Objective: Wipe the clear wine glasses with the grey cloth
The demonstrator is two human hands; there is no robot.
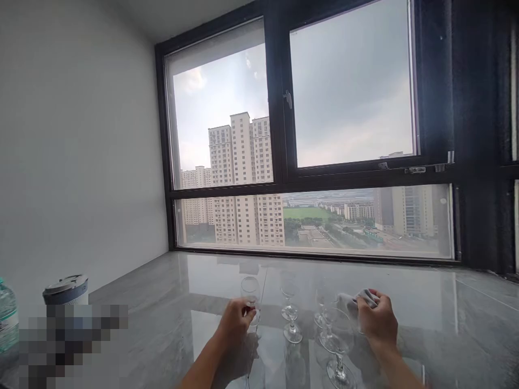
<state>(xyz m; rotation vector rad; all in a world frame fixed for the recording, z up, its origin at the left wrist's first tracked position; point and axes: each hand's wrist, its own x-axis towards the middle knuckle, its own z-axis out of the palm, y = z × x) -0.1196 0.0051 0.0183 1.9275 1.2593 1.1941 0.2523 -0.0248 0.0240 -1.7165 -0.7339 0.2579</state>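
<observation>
My left hand [235,320] pinches the stem of a clear stemmed glass [250,286], which stands upright with its bowl above my fingers. Over on the right, my right hand [379,320] is closed on a light grey cloth [366,295], part of which trails to the left. Between my hands are several more clear stemmed glasses. One short-stemmed glass [292,331] is near the middle, and a larger one [339,330] stands closer to me, left of my right hand. Their outlines overlap, so some bowls and bases are hard to separate.
The glasses stand on a glossy grey stone-like surface [162,308] that mirrors the window. A lidded cup [67,290] and a green-tinted plastic bottle [7,313] are at the far left, beside a pixelated patch. A dark-framed window [279,135] rises behind.
</observation>
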